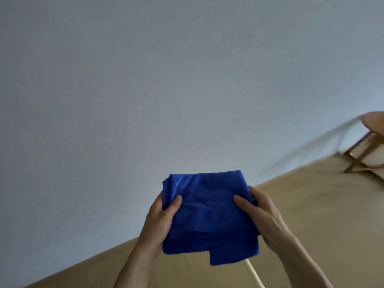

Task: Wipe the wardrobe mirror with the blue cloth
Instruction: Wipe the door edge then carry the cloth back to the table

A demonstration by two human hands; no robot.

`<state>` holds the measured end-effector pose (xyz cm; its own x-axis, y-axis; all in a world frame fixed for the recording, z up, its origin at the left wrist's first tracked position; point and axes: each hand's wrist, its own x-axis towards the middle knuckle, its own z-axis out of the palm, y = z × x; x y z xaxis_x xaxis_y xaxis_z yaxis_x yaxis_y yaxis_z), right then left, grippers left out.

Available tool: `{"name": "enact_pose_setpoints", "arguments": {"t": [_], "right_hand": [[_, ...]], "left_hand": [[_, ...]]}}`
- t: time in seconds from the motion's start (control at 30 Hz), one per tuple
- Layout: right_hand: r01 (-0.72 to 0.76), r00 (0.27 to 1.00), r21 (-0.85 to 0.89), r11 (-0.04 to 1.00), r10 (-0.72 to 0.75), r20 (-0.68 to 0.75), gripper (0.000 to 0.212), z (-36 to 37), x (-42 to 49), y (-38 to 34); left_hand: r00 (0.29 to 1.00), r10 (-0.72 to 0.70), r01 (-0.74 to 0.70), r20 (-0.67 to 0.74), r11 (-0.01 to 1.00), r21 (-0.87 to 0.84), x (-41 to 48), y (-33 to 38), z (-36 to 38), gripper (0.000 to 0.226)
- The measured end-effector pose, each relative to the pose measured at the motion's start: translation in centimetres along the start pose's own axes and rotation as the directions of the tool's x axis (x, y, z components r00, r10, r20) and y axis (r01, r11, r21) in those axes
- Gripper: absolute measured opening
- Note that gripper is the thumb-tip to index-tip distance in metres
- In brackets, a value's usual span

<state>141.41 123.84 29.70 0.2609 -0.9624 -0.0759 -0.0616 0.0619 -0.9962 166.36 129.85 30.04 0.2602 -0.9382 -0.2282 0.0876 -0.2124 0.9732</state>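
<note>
You are holding the folded blue cloth (209, 215) out in front of you, chest-forward, above the tan bed surface (311, 215). Your left hand (160, 221) is gripping its left edge, thumb lying on top; your right hand (264, 217) is pinching the right edge the same way. The cloth's lower layers are hanging uneven, one corner dropping lower. A plain pale wall (145, 80) is filling the view ahead. At far right, a wooden stool (369, 142) is standing well apart from your hands.
</note>
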Motion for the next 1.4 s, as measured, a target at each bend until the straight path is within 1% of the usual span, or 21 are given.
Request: {"name": "enact_pose_setpoints", "arguments": {"t": [0.07,0.17,0.33,0.4,0.47,0.57,0.6,0.73,0.8,0.87,0.93,1.2,1.4], "right_hand": [[-0.018,0.995,0.011,1.000,0.019,-0.102,0.010,-2.6,-0.9,0.3],[-0.048,0.969,0.010,0.999,0.049,-0.242,0.021,-5.5,-2.0,0.5],[-0.065,0.901,0.015,0.998,0.065,-0.430,0.020,-8.8,-2.1,0.9],[-0.077,0.859,0.034,0.996,0.084,-0.506,0.013,-9.6,-1.2,0.9],[-0.093,0.818,0.048,0.994,0.104,-0.566,0.016,-10.1,0.3,0.7],[-0.096,0.773,0.041,0.995,0.100,-0.627,0.017,-10.8,2.7,0.1],[-0.089,0.759,0.039,0.995,0.093,-0.645,0.015,-11.1,3.3,-0.1],[-0.071,0.701,0.029,0.997,0.071,-0.710,0.027,-12.0,4.5,-0.3],[-0.078,0.667,0.042,0.996,0.083,-0.740,0.023,-12.3,4.6,0.2],[-0.084,0.630,0.076,0.994,0.112,-0.768,0.013,-12.5,4.7,0.8],[-0.094,0.599,0.106,0.990,0.141,-0.788,0.017,-12.8,4.9,1.1],[-0.092,0.542,0.148,0.985,0.174,-0.822,0.018,-17.0,6.4,2.1],[-0.064,0.566,0.188,0.980,0.191,-0.802,0.020,-23.1,8.1,3.0]], "left_hand": [[0.996,-0.016,0.013,0.088,0.999,0.035,1.7,0.2,2.9,0.014],[0.976,-0.042,0.029,0.214,0.997,0.065,3.9,0.1,6.7,0.017],[0.912,-0.055,0.019,0.405,0.996,0.090,7.9,0.5,11.9,0.019],[0.878,-0.060,0.016,0.475,0.995,0.098,10.0,1.0,13.3,0.027],[0.841,-0.063,0.013,0.537,0.995,0.097,12.2,1.6,14.5,0.039],[0.797,-0.058,0.010,0.602,0.996,0.083,15.5,2.2,16.2,0.045],[0.787,-0.063,0.012,0.614,0.996,0.087,16.6,2.5,16.8,0.047],[0.746,-0.076,-0.001,0.662,0.993,0.115,20.1,2.8,19.3,0.050],[0.721,-0.082,-0.003,0.688,0.993,0.121,21.1,2.6,20.6,0.047],[0.699,-0.085,0.001,0.710,0.993,0.118,21.6,2.3,21.7,0.041],[0.682,-0.096,0.011,0.725,0.993,0.121,22.2,2.0,22.7,0.036],[0.681,-0.132,0.011,0.720,0.985,0.171,24.4,1.3,27.6,0.031],[0.676,-0.147,-0.006,0.722,0.979,0.205,26.0,1.7,33.6,0.034]]}}
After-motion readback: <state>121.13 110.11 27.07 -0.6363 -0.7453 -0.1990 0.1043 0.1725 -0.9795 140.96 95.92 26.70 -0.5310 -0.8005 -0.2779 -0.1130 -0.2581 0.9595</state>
